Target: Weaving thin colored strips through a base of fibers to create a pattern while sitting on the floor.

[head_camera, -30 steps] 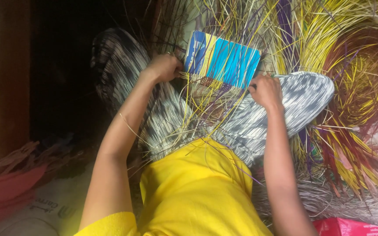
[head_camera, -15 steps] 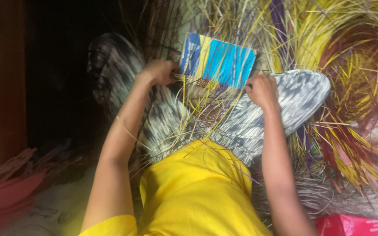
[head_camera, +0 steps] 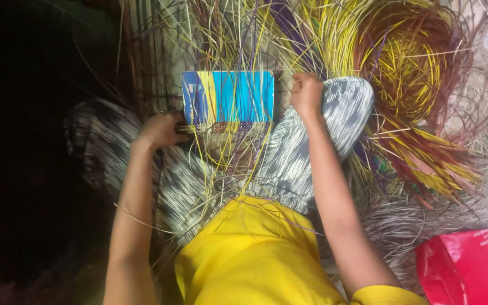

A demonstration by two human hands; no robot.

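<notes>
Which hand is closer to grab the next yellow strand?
Probably the right hand: it sits beside the yellow strands, while the left hand grips the blue-and-yellow panel's lower corner.

Dim room, dark on left

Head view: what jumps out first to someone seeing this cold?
The blue and yellow board at centre, with a narrow woven strip along its near edge. The left hand grips the strip's left end; the right hand is fisted at the board's right edge, over a patterned knee. Coils of yellow and maroon strands fill the upper right, and a red bag sits lower right.
</notes>
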